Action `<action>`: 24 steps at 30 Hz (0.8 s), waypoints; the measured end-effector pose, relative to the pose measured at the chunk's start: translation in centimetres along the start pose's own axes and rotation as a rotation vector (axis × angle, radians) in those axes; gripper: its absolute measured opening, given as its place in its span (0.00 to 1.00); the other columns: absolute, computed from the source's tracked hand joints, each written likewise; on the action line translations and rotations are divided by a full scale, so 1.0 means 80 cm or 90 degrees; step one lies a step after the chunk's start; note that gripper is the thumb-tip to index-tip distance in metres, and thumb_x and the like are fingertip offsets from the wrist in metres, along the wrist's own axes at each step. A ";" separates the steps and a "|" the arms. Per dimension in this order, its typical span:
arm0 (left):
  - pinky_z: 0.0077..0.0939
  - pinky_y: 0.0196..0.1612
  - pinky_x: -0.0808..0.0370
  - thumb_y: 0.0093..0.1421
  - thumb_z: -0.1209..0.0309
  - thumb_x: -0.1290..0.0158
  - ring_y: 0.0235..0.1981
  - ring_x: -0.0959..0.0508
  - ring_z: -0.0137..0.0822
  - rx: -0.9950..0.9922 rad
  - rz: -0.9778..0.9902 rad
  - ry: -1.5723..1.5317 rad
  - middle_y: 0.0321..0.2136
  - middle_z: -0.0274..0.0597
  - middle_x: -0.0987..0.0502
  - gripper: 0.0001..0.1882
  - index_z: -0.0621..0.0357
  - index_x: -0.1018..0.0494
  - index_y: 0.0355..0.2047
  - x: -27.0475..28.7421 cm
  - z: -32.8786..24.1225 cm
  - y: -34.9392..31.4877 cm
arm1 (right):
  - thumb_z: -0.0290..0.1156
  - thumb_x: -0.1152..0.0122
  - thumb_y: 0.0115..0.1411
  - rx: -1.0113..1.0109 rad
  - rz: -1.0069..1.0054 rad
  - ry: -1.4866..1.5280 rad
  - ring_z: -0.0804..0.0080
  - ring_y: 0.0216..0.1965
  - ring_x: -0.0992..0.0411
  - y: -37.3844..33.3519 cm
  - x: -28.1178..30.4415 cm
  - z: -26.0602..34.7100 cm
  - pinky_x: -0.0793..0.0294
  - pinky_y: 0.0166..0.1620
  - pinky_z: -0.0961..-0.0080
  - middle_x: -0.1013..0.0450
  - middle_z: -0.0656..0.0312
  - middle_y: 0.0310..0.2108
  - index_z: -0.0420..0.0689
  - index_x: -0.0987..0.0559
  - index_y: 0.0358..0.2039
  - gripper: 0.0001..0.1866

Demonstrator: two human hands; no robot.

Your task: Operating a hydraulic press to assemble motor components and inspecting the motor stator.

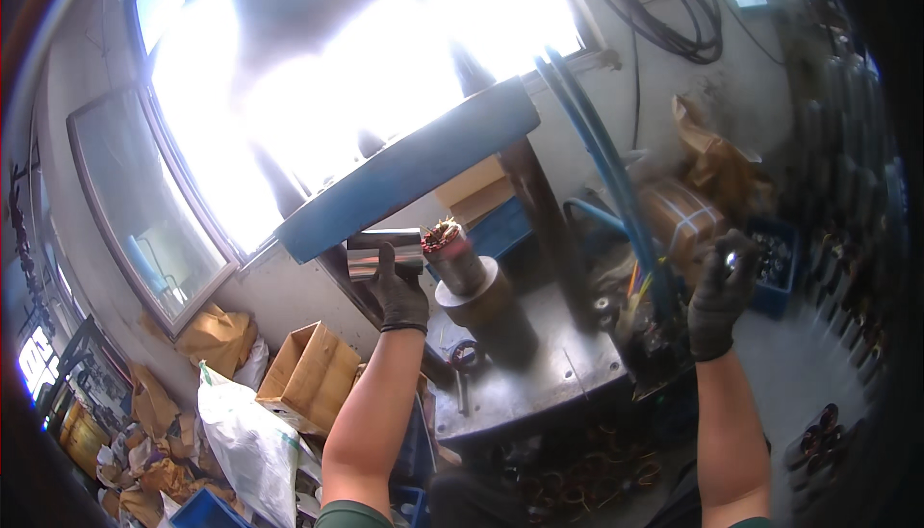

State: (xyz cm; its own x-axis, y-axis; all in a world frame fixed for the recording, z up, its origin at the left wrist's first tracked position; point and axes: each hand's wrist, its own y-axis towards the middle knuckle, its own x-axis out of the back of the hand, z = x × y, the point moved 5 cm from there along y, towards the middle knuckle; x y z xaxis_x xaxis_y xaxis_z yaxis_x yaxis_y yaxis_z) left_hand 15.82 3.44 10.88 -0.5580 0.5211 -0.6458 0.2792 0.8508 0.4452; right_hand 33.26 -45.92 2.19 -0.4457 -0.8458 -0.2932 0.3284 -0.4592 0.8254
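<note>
Clamping our left hand (399, 302) on a shiny metal cylinder (363, 264) left of the steel post (493, 321), we seem to have the wire-topped core (458, 268) set atop that post, cylinder and core not yet joined, our right hand (719, 299), right of the post, curled on we cannot tell what.

Left fisheye, head-mounted: we look forward and down at close range over the gloved left hand (397, 295) and gloved right hand (719, 299) to the metal machine table (560, 360), the bright window (337, 95) beyond.
</note>
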 end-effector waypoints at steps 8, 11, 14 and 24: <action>0.36 0.47 0.18 0.58 0.65 0.29 0.46 0.18 0.39 0.032 -0.065 0.060 0.46 0.40 0.21 0.27 0.55 0.27 0.54 -0.014 0.024 0.059 | 0.32 0.44 0.69 -0.076 0.028 0.061 0.64 0.40 0.25 0.002 0.001 0.003 0.23 0.45 0.66 0.30 0.56 0.39 0.42 0.26 0.49 0.11; 0.39 0.50 0.17 0.58 0.65 0.30 0.47 0.18 0.41 0.053 -0.013 0.065 0.47 0.42 0.21 0.28 0.58 0.28 0.56 -0.018 0.034 0.081 | 0.30 0.45 0.69 -0.023 0.015 0.000 0.63 0.39 0.26 0.006 0.003 0.011 0.23 0.44 0.65 0.30 0.55 0.38 0.41 0.26 0.48 0.10; 0.40 0.51 0.17 0.58 0.67 0.30 0.47 0.18 0.43 0.061 0.043 0.038 0.46 0.43 0.21 0.29 0.59 0.28 0.57 -0.023 0.042 0.099 | 0.29 0.45 0.69 -0.024 0.020 0.017 0.62 0.38 0.26 0.007 0.002 0.011 0.23 0.44 0.64 0.30 0.55 0.38 0.41 0.26 0.48 0.10; 0.32 0.46 0.20 0.63 0.67 0.36 0.39 0.18 0.33 0.027 0.169 0.209 0.38 0.36 0.19 0.14 0.57 0.22 0.47 -0.078 0.040 0.106 | 0.23 0.46 0.66 -0.046 0.021 0.046 0.62 0.40 0.25 0.004 0.000 0.007 0.23 0.44 0.64 0.30 0.54 0.39 0.41 0.26 0.49 0.12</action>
State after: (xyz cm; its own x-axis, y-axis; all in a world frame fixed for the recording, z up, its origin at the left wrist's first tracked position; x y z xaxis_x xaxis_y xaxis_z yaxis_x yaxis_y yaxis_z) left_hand 24.17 7.58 16.70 -0.6800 0.6790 -0.2766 0.4752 0.6955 0.5390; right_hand 32.87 -45.91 2.72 -0.3736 -0.8770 -0.3022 0.4029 -0.4469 0.7987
